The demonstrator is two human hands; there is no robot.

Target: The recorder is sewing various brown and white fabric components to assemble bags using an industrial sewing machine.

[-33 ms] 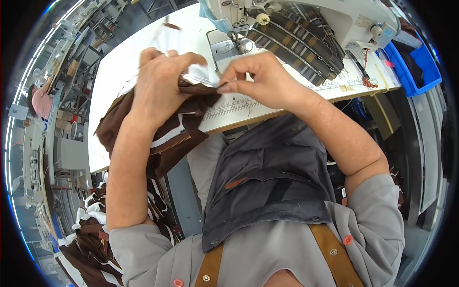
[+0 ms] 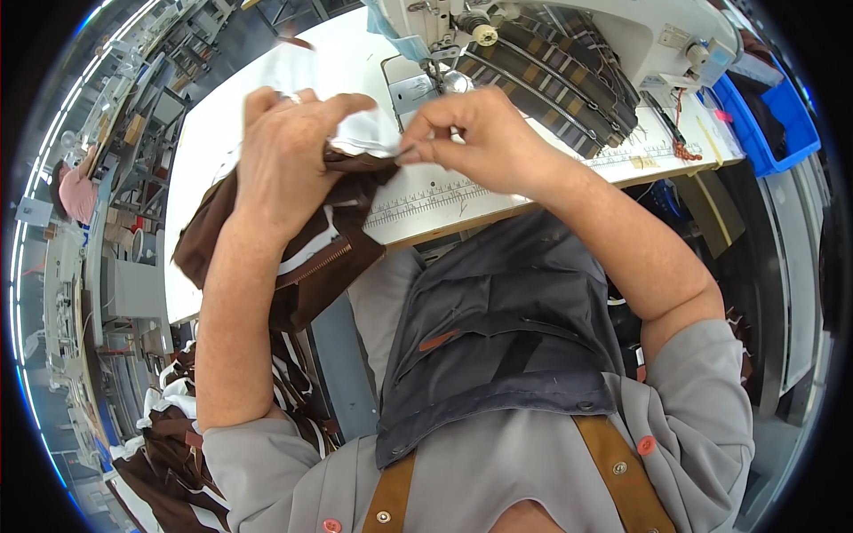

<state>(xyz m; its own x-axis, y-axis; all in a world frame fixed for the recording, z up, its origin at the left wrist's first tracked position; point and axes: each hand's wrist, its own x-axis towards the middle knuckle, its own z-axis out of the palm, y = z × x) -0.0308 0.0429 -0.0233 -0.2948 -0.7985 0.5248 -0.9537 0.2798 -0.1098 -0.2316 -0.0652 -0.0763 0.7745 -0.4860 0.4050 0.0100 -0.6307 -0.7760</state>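
A brown cloth piece (image 2: 355,258) with white lining and a metal zipper (image 2: 322,263) lies bunched at the front left of the white sewing table, partly hanging over its edge. My left hand (image 2: 289,155) is closed over its upper part, fingers curled round the cloth; some fingertips are hidden. With thumb and forefinger, my right hand (image 2: 484,142) pinches the brown edge at its right end. White fabric (image 2: 364,133) shows between my hands. Beyond my left hand a blurred white part (image 2: 291,71) with a small brown tab (image 2: 295,41) sticks up.
The sewing machine (image 2: 666,40) stands at the back, its presser foot just beyond my right hand. Dark striped fabric with zippers (image 2: 551,84) lies under its arm. A blue bin (image 2: 771,133) stands at the right. More brown and white pieces (image 2: 169,453) hang at lower left.
Both hands have shifted slightly left with the brown cloth between them. The white part with the brown tab has swung left and up.
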